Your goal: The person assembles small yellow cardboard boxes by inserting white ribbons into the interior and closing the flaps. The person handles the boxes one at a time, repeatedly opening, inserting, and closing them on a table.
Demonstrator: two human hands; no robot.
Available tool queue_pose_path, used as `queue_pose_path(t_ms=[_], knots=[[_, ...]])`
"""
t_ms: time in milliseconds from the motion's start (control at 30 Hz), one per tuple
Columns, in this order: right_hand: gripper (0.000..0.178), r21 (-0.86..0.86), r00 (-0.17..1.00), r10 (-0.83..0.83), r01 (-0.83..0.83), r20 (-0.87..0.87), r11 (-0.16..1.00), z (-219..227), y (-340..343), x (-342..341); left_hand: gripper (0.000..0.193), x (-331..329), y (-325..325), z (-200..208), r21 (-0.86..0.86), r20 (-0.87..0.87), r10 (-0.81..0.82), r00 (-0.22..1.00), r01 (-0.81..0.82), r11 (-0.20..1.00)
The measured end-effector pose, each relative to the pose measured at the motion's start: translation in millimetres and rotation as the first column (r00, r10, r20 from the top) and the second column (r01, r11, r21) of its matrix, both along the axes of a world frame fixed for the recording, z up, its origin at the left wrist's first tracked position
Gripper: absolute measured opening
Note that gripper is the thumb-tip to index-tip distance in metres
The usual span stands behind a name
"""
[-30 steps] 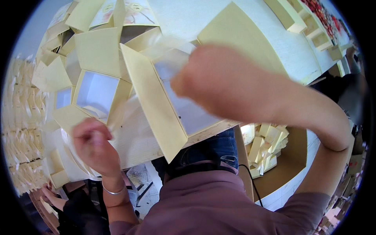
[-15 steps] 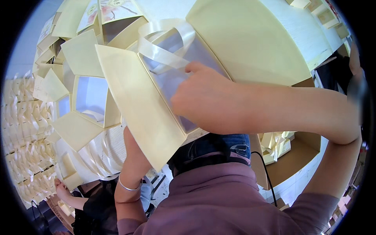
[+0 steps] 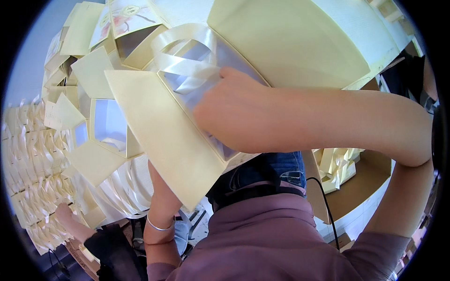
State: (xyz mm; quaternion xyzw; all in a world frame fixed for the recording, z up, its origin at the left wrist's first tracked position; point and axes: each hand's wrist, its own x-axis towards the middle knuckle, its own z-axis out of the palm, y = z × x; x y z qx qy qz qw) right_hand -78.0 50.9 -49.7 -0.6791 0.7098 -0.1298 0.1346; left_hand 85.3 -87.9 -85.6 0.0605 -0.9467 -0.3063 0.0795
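A cream gift box (image 3: 164, 126) lies tilted in front of me, its two wide flaps spread and its pale lilac inside showing. Across its opening loops a glossy white ribbon (image 3: 185, 65). My right hand (image 3: 229, 110) reaches into the box with curled fingers, its raised fingertip against the ribbon's end. The other fingertips are hidden, so what they grip does not show. My left forearm (image 3: 161, 201), with a silver bangle, goes up behind the near flap. That flap covers my left hand, which is at the underside of the box.
More open cream boxes (image 3: 110, 122) stand on the left, some with flower-printed lids (image 3: 131, 16). Rows of white ribbons (image 3: 35, 159) hang over stacked boxes at far left, where another person's hand (image 3: 68, 218) reaches in. A brown carton (image 3: 365, 182) with ribboned boxes sits at right.
The box and my right hand have shifted slightly left in view, and the hand sits a little deeper over the opening. The ribbon loop has changed shape. The other person's hand has risen slightly.
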Motion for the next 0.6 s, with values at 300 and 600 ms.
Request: queue_pose_path(t_ms=[300,600], knots=[[0.010,0.063,0.997,0.031,-0.036,0.070,0.997,4.0,-0.9,-0.2,0.032,17.6,-0.9,-9.3,0.035,-0.101,0.013,0.995,-0.009,0.999],[0.019,0.192,0.980,0.009,-0.047,0.199,0.980,-0.4,-12.9,-1.8,0.032,14.5,8.1,-4.4,0.247,-0.126,0.004,0.992,0.028,0.969]])
